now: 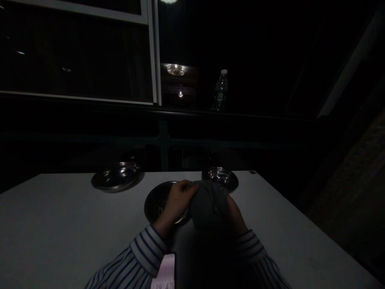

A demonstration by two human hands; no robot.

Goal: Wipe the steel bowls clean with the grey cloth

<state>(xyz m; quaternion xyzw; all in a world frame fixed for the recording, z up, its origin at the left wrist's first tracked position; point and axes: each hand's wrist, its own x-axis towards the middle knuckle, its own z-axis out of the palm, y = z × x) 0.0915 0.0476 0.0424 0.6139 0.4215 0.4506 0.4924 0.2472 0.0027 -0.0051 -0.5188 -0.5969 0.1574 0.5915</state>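
My left hand (179, 199) is closed on the upper left edge of a dark grey cloth (206, 208), pinching it between thumb and fingers. On the cloth's right side my right hand (235, 214) grips it, though its fingers are mostly hidden behind the fabric and in shadow. The cloth hangs down in folds over the table. Behind my left hand and partly covered by it stands a metal bowl (152, 200); something small and pale lies inside, too dim to make out.
A wide metal bowl (116, 176) rests tilted at the table's back left, and a smaller metal bowl (221, 176) at the back right. A lit phone (165, 271) lies near my left sleeve on the white table (75, 233). Beyond, a plastic bottle (221, 91) stands on a ledge.
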